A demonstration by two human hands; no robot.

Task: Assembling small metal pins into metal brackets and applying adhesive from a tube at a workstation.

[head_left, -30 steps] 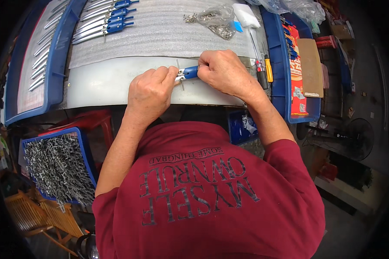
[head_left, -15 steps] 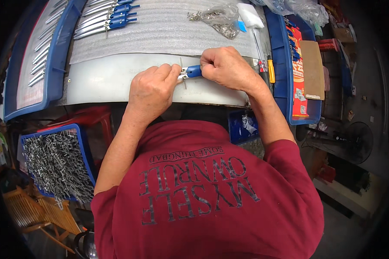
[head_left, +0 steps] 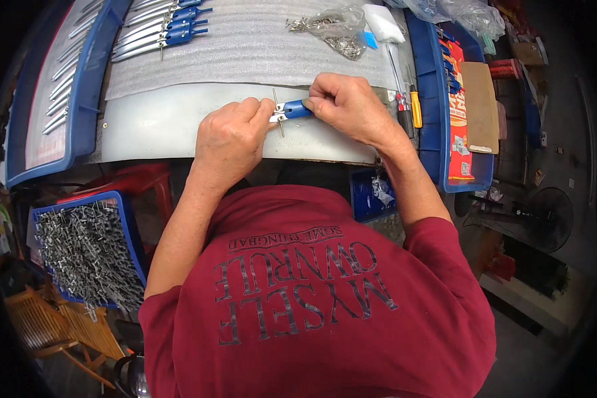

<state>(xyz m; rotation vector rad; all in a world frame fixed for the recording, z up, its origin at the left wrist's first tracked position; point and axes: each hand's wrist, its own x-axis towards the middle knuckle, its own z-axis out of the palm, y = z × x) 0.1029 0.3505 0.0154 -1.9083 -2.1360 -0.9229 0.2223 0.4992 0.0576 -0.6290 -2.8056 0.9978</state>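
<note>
Between my hands, just above the front of the white worktop [head_left: 156,126], is a tool with a blue sleeve [head_left: 297,109], a silver metal joint and a thin metal rod across it. My left hand [head_left: 232,136] is closed around its silver end, and most of that end is hidden in the fist. My right hand [head_left: 351,109] pinches the far end of the blue sleeve between thumb and bent fingers. Several similar blue-and-silver tools [head_left: 179,33] lie in a row on the foam sheet [head_left: 245,60] at the back left.
Small metal parts in a clear bag [head_left: 345,43] lie at the back, near screwdrivers [head_left: 414,106] on the right. Blue trays [head_left: 79,126] flank the worktop, the left one holding silver pieces. A blue crate of metal parts [head_left: 89,252] stands lower left, beside a red stool [head_left: 132,182].
My right thumb has come out along the blue sleeve, and the right hand has turned slightly. Both hands and the tool have shifted very little.
</note>
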